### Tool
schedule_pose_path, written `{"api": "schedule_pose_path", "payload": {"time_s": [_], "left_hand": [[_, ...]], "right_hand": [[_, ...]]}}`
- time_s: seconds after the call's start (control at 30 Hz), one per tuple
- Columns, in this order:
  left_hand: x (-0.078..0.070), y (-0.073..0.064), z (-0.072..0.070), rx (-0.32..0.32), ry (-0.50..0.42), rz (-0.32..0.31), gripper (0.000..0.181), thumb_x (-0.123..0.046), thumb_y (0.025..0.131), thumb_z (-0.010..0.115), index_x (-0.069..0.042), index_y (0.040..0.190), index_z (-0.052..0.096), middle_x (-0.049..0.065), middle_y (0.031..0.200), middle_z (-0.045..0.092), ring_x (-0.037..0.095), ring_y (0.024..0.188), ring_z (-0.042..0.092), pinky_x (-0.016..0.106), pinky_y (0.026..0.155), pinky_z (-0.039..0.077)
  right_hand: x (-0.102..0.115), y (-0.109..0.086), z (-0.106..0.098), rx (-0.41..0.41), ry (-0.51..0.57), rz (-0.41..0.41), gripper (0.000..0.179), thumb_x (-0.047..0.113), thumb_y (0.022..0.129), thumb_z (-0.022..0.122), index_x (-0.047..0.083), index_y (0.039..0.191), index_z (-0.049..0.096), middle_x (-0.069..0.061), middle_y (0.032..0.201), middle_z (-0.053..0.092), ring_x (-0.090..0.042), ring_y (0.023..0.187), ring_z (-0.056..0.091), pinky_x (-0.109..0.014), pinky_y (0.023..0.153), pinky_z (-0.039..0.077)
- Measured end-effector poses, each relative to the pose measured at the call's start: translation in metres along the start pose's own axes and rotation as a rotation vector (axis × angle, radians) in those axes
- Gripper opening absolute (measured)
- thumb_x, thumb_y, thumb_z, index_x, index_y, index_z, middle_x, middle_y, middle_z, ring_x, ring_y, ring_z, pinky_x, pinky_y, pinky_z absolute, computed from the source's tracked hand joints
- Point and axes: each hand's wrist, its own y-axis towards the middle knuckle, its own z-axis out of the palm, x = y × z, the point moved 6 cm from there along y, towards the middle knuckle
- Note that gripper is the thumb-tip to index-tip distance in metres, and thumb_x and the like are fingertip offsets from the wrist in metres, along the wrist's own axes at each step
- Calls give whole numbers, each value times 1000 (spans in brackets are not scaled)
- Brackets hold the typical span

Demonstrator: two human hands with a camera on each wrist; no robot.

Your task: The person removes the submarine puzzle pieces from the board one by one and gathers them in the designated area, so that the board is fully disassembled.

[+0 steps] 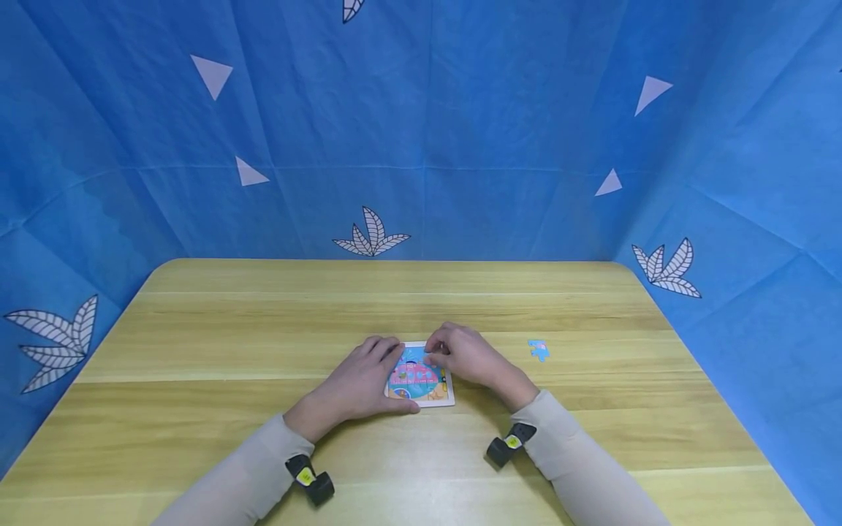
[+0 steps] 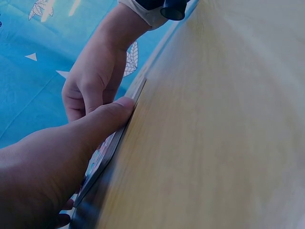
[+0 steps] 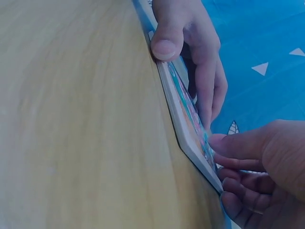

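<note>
A small jigsaw puzzle board [image 1: 446,402] with a white border lies on the table, showing a pink and blue picture. My left hand [image 1: 360,380] grips it from the left, thumb along the near edge and fingers at the far edge. At the board's upper right, my right hand [image 1: 465,356] has its thumb and fingertips drawn together in a pinch at a puzzle piece, mostly hidden by the fingers. The left wrist view shows the left thumb [image 2: 114,110] on the border; in the right wrist view the right thumb [image 3: 238,144] is close against the picture.
A loose blue puzzle piece [image 1: 538,349] with a bit of pink lies to the right of the board. The wooden table [image 1: 250,314] ends at the back against a blue curtain [image 1: 421,131] printed with leaves and triangles.
</note>
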Motion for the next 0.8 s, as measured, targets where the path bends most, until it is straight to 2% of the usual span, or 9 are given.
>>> {"api": "schedule_pose_path", "payload": {"time_s": [0.2, 0.43, 0.57, 0.8], "left_hand": [[0, 0, 0, -10, 6, 5, 112, -87, 76, 45, -3, 149, 38, 11, 150, 37, 30, 135, 34, 42, 113, 30], [0, 0, 0, -19, 9, 12, 111, -86, 76, 45, -2, 149, 39, 11, 150, 37, 30, 135, 34, 42, 113, 30], [0, -1, 0, -15, 8, 10, 112, -87, 76, 45, -3, 149, 38, 11, 150, 37, 30, 135, 34, 42, 113, 30], [0, -1, -1, 3, 0, -4, 113, -87, 75, 44, -3, 150, 37, 11, 151, 36, 30, 136, 33, 42, 114, 28]], "right_hand": [[3, 0, -1, 7, 7, 22, 10, 21, 91, 72, 14, 96, 70, 7, 88, 61, -7, 78, 58, -29, 72, 50], [6, -1, -3, 1, 33, 19, 5, 19, 93, 68, 15, 92, 70, 10, 79, 63, -4, 69, 56, -26, 64, 49], [6, -1, -4, -11, 48, 29, 4, 18, 93, 68, 15, 93, 70, 10, 79, 63, -4, 69, 56, -26, 64, 49], [8, 0, -2, -20, -47, 26, 4, 16, 90, 71, 14, 93, 72, 6, 84, 59, -10, 77, 55, -30, 71, 49]]}}
